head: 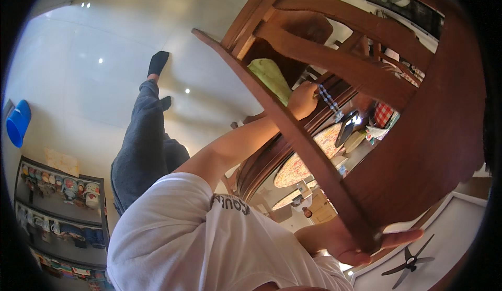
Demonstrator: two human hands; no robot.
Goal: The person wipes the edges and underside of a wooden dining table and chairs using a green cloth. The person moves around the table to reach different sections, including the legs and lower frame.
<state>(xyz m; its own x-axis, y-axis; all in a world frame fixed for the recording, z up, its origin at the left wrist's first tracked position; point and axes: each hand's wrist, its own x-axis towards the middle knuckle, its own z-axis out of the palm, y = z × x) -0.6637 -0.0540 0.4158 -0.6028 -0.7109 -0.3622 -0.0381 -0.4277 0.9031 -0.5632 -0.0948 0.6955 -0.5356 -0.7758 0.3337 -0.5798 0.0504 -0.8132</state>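
My left hand (pixel 304 100) reaches past a wooden rail and is closed around one end of a light green cloth (pixel 270 77). The cloth lies against the brown wooden chair (pixel 427 145), inside its frame. Beside my left knuckles is a string of blue beads (pixel 328 99), its far end by a dark smartphone (pixel 347 129) over the tabletop; whether the beads touch my hand is unclear. My right hand (pixel 351 242) grips the chair's corner post, fingers extended on one side and thumb on the other. The rail partly hides my left forearm.
A dark wooden table (pixel 261 165) with round patterned placemats (pixel 292 169) stands past the chair. A person (pixel 306 208) is in the background near a door. Shelves of mugs and figurines (pixel 62 208) and a blue bin (pixel 19 124) stand across the tiled floor. A ceiling fan (pixel 410 261) shows.
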